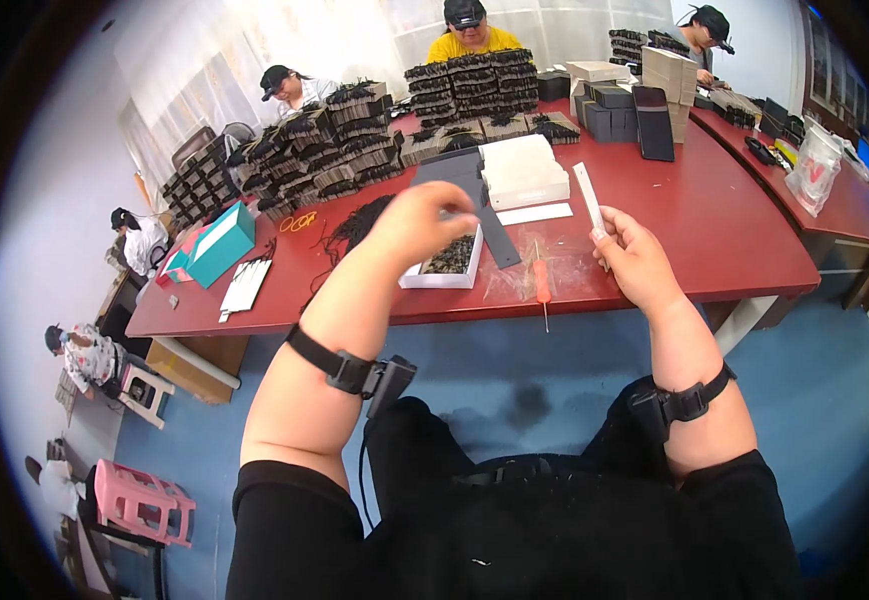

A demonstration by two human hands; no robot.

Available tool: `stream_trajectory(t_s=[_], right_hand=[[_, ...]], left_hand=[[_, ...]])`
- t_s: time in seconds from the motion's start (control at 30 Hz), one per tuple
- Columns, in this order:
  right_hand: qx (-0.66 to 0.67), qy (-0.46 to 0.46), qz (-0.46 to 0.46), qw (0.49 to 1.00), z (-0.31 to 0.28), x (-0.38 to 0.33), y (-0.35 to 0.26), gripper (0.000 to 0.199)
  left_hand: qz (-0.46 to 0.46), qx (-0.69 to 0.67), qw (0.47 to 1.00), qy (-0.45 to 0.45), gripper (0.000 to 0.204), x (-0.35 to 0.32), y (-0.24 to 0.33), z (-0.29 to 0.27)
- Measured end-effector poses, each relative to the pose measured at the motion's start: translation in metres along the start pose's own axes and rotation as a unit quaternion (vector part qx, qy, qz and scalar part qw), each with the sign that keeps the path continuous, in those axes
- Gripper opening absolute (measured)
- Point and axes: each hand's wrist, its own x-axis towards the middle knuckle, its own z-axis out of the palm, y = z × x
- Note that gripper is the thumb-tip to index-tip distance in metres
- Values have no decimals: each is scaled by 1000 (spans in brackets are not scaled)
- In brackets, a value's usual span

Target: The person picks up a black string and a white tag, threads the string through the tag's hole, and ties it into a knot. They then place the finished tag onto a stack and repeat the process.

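My right hand (pixel 634 258) grips a narrow white card strip (pixel 586 192) between thumb and fingers, holding it upright above the table's near side. A small hole shows near the strip's upper end. My left hand (pixel 422 228) hovers over a white open box (pixel 441 279) holding small dark and tan pieces. Its fingers are curled toward the thumb in a pinch; anything between them is too small to see. Between my hands, an orange-handled tool with a thin metal shaft (pixel 541 280) lies on crumpled clear plastic (pixel 510 287). A dark grey strip (pixel 500 240) lies beside the box.
A stack of cream cards (pixel 522 168) stands on the red table (pixel 714 240). Behind are piled bundles of black-corded tags (pixel 334 145), grey boxes (pixel 606 112) and a leaning phone (pixel 653 123). A teal box (pixel 222 243) and white tags (pixel 245 287) lie left. Several people work around.
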Motion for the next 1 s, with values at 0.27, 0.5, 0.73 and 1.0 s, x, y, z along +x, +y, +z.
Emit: stream_trajectory(t_s=[0.27, 0.5, 0.73, 1.0], right_hand=[[-4, -4, -3, 1000, 0, -5, -4, 35], [0, 3, -14, 1000, -1, -1, -2, 36], [5, -5, -22, 1000, -5, -3, 5, 36], [15, 9, -1, 1000, -8, -11, -6, 21]], left_hand=[[131, 353, 890, -257, 47, 29, 38, 40], [181, 344, 899, -203, 18, 34, 18, 40], [49, -186, 976, 98, 10, 0, 49, 7], [61, -605, 793, 19, 28, -87, 66, 59]])
